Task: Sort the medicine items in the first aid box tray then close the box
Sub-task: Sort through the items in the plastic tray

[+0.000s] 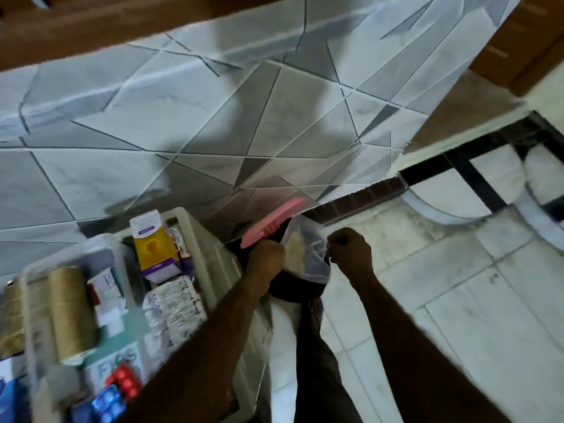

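Note:
Both hands hold a clear plastic bag with pale contents, off the right edge of the bed. My left hand grips its left side and my right hand pinches its right top edge. A pink flat piece juts up behind my left hand. The white first aid box sits to the left on the bed, holding a yellow and purple medicine carton and silver blister packs. A clear tray further left holds tan bandage rolls and red and blue blister strips.
The bed sheet has a grey geometric print and fills the far side. A dark bag or cloth lies under the plastic bag. White tiled floor is to the right, with a wooden bed frame at the top.

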Tool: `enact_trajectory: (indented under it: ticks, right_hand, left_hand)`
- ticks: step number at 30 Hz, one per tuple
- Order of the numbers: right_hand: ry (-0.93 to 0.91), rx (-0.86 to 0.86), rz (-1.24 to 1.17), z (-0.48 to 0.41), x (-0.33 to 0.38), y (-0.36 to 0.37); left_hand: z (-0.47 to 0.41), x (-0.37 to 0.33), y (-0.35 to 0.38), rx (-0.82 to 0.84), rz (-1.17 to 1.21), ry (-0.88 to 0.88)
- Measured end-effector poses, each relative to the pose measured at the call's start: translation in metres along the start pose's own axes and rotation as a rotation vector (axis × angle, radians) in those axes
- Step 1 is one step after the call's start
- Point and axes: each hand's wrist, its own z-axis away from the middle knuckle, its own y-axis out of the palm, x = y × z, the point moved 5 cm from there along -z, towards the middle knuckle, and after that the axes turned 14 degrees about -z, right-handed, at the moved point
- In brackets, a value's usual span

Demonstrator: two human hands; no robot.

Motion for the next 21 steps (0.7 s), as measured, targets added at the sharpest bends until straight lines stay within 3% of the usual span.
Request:
enact_trajectory:
  ticks: [2,4,6,9,12,21]
  right_hand:
    - [0.056,0.039,0.062,-0.013,-0.021,0.003]
    - [0.087,0.064,0.097,-0.027,-0.043,0.006]
    - [0.132,0.092,0.085,-0.036,-0.061,0.01]
    - [0.178,0.152,0.075,-0.056,-0.088,0.019]
    - [0.223,0.176,0.053,-0.078,-0.11,0.029]
    - [0.35,0.17,0.024,-0.131,-0.172,0.065]
  left_hand:
    - [-0.011,0.005,0.019,0.065,0.155,-0.136]
    - [-0.037,0.01,0.041,0.097,0.141,-0.211]
    - [-0.053,0.017,0.057,0.141,-0.023,-0.273]
    - [-0.078,0.012,0.073,0.167,-0.414,-0.128]
    - [-0.107,0.02,0.088,0.151,-0.04,-0.242]
    - [-0.172,0.049,0.116,0.116,-0.075,-0.277]
